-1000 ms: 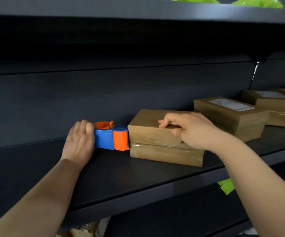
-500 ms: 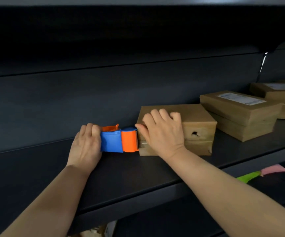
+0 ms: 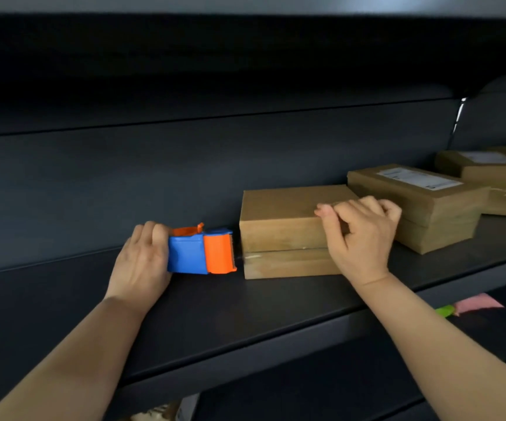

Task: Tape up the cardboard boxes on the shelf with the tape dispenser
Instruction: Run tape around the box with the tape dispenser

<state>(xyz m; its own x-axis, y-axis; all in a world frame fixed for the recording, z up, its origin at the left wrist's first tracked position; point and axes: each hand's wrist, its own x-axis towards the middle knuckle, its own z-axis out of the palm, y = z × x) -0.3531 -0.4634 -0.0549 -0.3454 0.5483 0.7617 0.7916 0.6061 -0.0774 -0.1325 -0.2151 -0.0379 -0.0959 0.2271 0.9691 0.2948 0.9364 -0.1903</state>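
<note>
Left fingers point(image 3: 151, 235) wrap the tape dispenser point(image 3: 201, 252); right fingers point(image 3: 355, 208) curl over the cardboard box point(image 3: 282, 229).

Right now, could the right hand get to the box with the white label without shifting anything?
Probably yes. The right hand grips the near cardboard box, and the labelled box sits just beyond it on the same shelf, with nothing in between.
</note>
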